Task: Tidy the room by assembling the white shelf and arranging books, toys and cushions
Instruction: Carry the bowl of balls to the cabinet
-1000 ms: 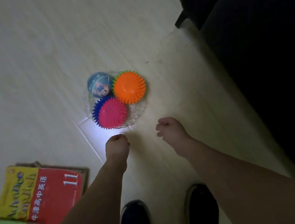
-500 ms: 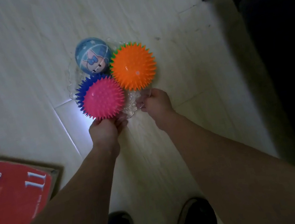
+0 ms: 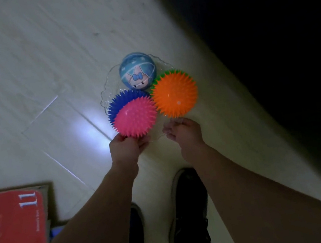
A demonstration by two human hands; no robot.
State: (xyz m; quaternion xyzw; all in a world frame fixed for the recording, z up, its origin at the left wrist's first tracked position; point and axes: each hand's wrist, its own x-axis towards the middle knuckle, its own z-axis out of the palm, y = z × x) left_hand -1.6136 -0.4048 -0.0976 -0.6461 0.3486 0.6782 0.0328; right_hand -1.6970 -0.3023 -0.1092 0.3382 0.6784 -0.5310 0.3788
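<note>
A clear scalloped plate [image 3: 105, 83] carries several toy balls: a pink and blue spiky ball [image 3: 134, 117], an orange and green spiky ball [image 3: 175, 94] and a smooth blue cartoon ball [image 3: 137, 70]. My left hand [image 3: 124, 147] pinches the plate's near rim below the pink ball. My right hand [image 3: 185, 132] pinches the near rim below the orange ball. The plate seems held above the pale floor.
A stack of books [image 3: 12, 222] with a red cover lies on the floor at lower left. Dark furniture [image 3: 267, 27] fills the right side. My two dark shoes [image 3: 188, 212] stand below the hands on the floor.
Both hands reached forward from empty fists to the plate's near rim and took hold of it. The plate with the balls has since shifted right in view and looks raised.
</note>
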